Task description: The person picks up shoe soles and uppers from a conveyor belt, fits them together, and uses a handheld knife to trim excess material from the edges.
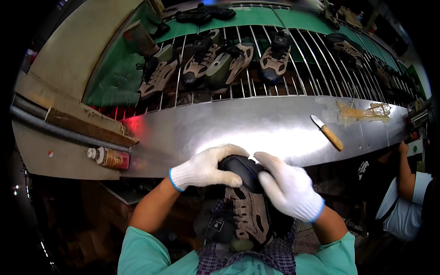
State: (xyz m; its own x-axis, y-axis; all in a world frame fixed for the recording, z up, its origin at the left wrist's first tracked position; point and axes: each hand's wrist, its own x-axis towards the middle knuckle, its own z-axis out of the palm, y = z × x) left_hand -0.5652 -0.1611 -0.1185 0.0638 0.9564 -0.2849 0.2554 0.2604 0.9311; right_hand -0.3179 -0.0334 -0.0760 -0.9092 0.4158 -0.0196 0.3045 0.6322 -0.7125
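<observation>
A taupe-and-black shoe (250,211) is held in front of my body, its dark toe pointing away from me and its heel end near my plaid apron (282,259). A piece of green shows at the heel opening, perhaps a shoe last. My left hand (206,167), in a white knit glove, wraps the left side of the toe, thumb lying across its top. On the other side my right hand (291,190), gloved too, presses curled fingers against the toe. Both hands are closed on the shoe. A wooden-handled knife (331,137) lies on the metal bench, beyond my right hand.
The shiny metal bench top (192,133) runs across ahead. Behind it a rack of metal rods (302,68) bears several similar shoes. Brown tape (362,112) is stuck on the bench at right. A red-labelled bottle (113,158) lies at left. Another person (403,201) is at far right.
</observation>
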